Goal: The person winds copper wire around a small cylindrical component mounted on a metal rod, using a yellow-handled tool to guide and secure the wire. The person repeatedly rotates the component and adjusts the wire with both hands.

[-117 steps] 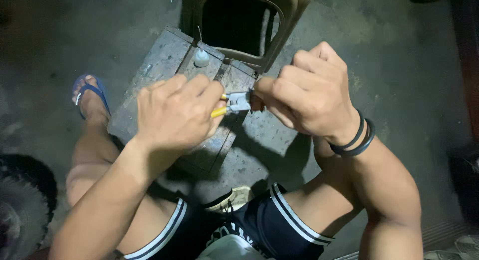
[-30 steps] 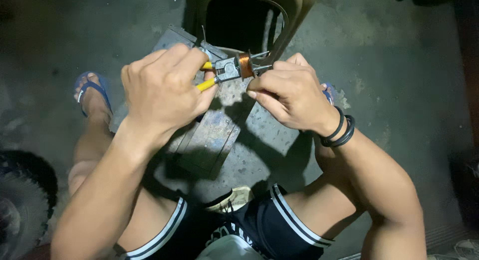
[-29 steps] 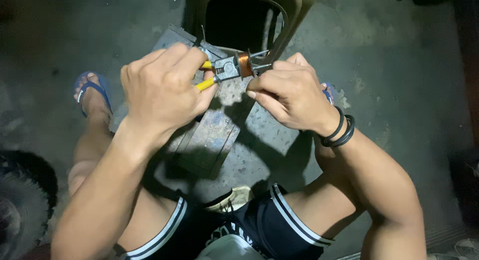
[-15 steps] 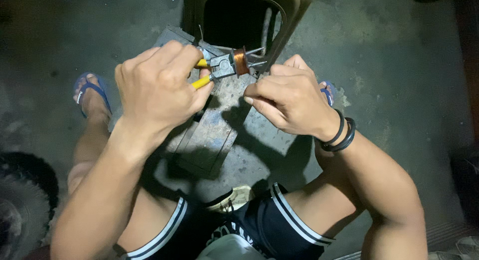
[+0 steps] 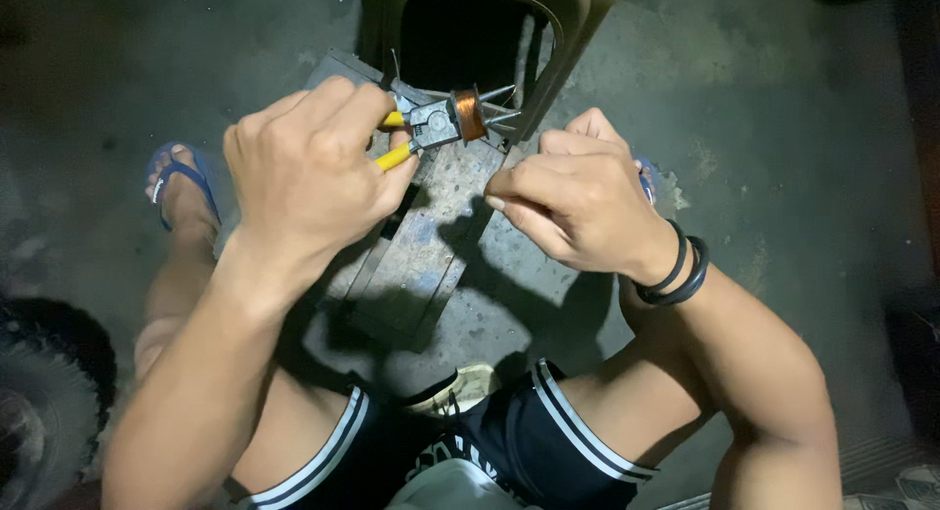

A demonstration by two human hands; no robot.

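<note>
- Rough grey concrete floor (image 5: 803, 128) fills the background, dimly lit, with a flat metal slab (image 5: 431, 265) lying on it between the person's knees.
- Behind the slab stands a tan plastic housing (image 5: 573, 21) with a dark opening.
- The left hand (image 5: 308, 172) is closed in a fist around the yellow handles of a pair of pliers (image 5: 431, 128), squeezing them together.
- The pliers' head points right, away from the fist, and bites on a small coil of copper wire (image 5: 469, 115) held above the far end of the slab.
- The coil sits just beyond the left grip, right of the knuckles and level with them, not touching the fingers themselves.
- Thin metal prongs (image 5: 501, 114) stick out from the coil's right side toward the housing.
- The right hand (image 5: 578, 202) hangs near the coil, lower and to its right, apart from it.
- Its thumb and forefinger are pinched together; whether a fine strand of wire lies between them cannot be told.
- Two dark bands (image 5: 676, 275) circle the right wrist.
- A foot in a blue sandal (image 5: 181, 182) rests on the floor left of the slab, near the left forearm.
- Dark shorts with white stripes (image 5: 529, 441) show at the bottom edge.
- A tyre (image 5: 39, 393) lies at the lower left.
</note>
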